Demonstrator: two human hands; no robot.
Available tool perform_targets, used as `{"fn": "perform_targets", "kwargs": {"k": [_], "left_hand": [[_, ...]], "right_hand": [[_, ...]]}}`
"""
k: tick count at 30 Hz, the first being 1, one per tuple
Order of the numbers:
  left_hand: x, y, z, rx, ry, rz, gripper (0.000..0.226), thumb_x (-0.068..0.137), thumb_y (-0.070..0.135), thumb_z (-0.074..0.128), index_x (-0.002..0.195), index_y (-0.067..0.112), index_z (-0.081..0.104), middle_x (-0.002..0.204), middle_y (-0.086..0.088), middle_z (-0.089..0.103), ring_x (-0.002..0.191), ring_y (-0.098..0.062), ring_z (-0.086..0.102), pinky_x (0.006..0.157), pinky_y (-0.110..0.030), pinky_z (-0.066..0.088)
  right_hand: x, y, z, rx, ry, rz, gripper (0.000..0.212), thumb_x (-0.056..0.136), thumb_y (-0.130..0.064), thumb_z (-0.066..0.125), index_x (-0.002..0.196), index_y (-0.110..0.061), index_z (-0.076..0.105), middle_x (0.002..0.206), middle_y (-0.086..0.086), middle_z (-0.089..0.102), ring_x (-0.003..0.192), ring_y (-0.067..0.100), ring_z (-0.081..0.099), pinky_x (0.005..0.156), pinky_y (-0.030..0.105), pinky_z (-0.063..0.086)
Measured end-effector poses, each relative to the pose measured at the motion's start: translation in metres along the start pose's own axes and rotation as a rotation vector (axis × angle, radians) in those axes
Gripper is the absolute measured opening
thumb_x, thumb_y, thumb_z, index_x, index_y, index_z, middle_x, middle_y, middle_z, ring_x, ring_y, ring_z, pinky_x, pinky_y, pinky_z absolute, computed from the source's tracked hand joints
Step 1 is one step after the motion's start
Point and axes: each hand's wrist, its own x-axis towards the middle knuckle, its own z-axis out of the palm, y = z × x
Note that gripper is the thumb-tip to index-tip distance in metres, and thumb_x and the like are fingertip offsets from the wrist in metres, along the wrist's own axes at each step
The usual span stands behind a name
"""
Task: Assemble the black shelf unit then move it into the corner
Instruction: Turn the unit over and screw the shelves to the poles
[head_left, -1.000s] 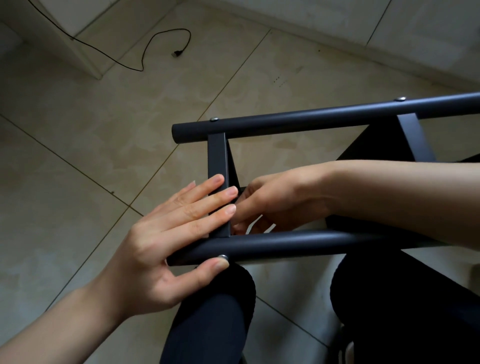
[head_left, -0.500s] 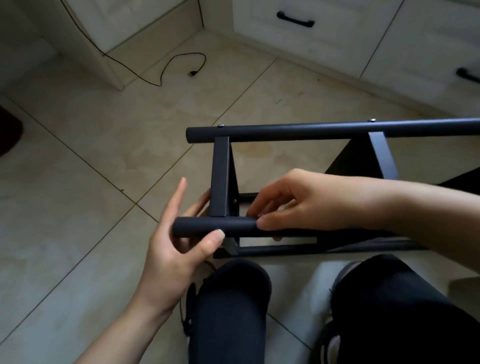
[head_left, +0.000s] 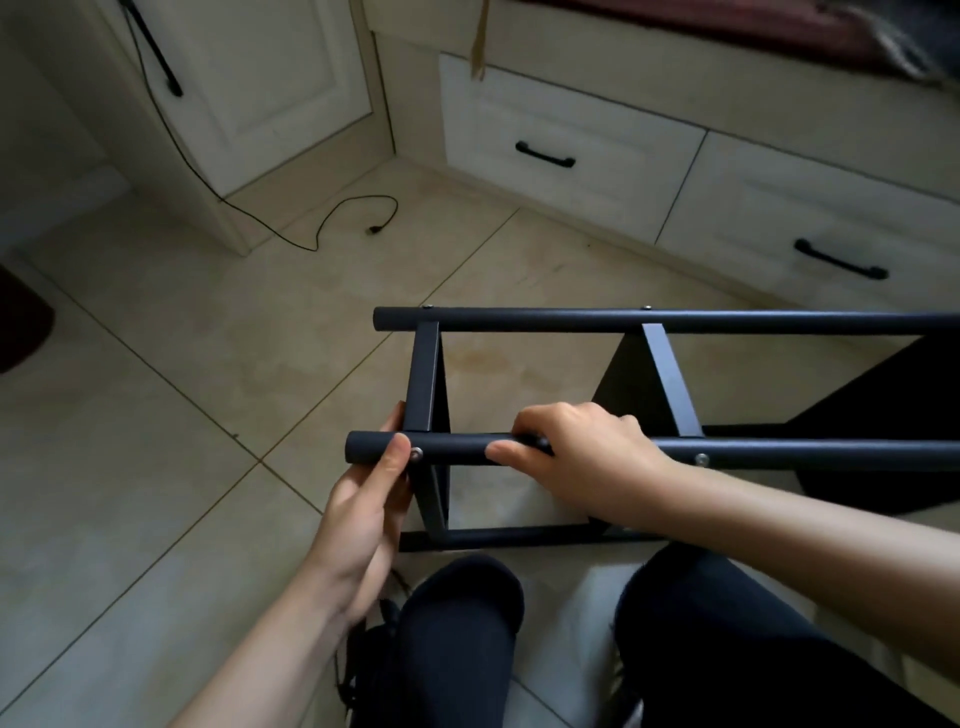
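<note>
The black shelf unit (head_left: 675, 321) lies on its side on the tiled floor in front of my knees, two round posts running left to right with flat cross rails between them. My left hand (head_left: 363, 504) grips the left end of the near post (head_left: 452, 451), thumb on top next to a silver screw (head_left: 415, 455). A little to the right on that same post, my right hand (head_left: 576, 457) is wrapped around the tube, its fingers curled over the top. The unit's right part runs out of the frame.
White cabinets with black drawer handles (head_left: 545, 155) line the far wall. A black cable (head_left: 332, 221) trails on the floor at the back left. A dark mat (head_left: 21, 325) sits at the left edge. My legs in black trousers (head_left: 457, 639) are below the frame.
The view has tilted up, showing the cabinets. My left hand went from lying flat on the cross rail to gripping the near post's end. My right hand came out from inside the frame onto the post.
</note>
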Motion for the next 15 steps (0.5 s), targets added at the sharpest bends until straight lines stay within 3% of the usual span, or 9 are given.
{"fn": "perform_targets", "kwargs": {"k": [5, 11, 15], "left_hand": [[-0.004, 0.041, 0.017, 0.083, -0.011, 0.055, 0.062, 0.073, 0.039, 0.069, 0.133, 0.025, 0.061, 0.125, 0.001, 0.071, 0.123, -0.013, 0.062, 0.114, -0.031, 0.037], [-0.011, 0.107, 0.052, 0.256, 0.001, 0.205, 0.063, 0.057, 0.057, 0.072, 0.116, 0.036, 0.067, 0.116, 0.008, 0.073, 0.123, -0.013, 0.06, 0.114, -0.035, 0.038], [-0.018, 0.144, 0.086, 0.333, 0.02, 0.343, 0.059, 0.057, 0.06, 0.073, 0.107, 0.028, 0.072, 0.1, 0.007, 0.077, 0.112, -0.016, 0.067, 0.109, -0.04, 0.044]], "right_hand": [[0.0, -0.005, -0.024, 0.041, 0.142, -0.07, 0.045, 0.09, -0.072, 0.032, 0.082, -0.034, 0.055, 0.07, -0.015, 0.055, 0.071, 0.005, 0.047, 0.079, 0.041, 0.024], [-0.002, -0.019, -0.077, 0.157, 0.253, -0.101, 0.048, 0.086, -0.074, 0.036, 0.077, -0.032, 0.057, 0.071, -0.009, 0.063, 0.074, 0.008, 0.055, 0.078, 0.038, 0.028], [-0.011, -0.022, -0.116, 0.269, 0.333, -0.105, 0.047, 0.082, -0.075, 0.046, 0.072, -0.03, 0.059, 0.068, -0.01, 0.065, 0.07, 0.009, 0.056, 0.073, 0.035, 0.037]]}}
